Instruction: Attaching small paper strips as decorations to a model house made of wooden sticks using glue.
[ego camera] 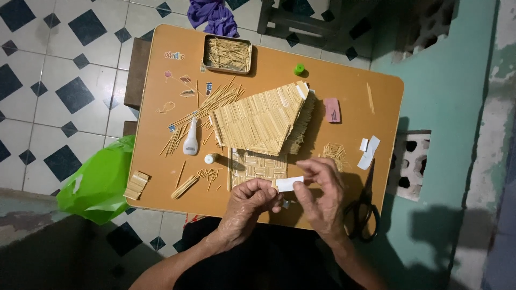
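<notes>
I pinch a white paper strip between my left hand and right hand. Just beyond them, the toothpick house has its roof laid; loose toothpicks remain.

A rectangular metal tin, open and filled with thin sticks, is set near the far edge of the desk. A small white glue bottle with a grey label is laid on its side left of centre, and small coloured stickers are seen on the desk's far-left part. A crumpled bright green plastic bag is seen on the floor at the desk's left edge.
</notes>
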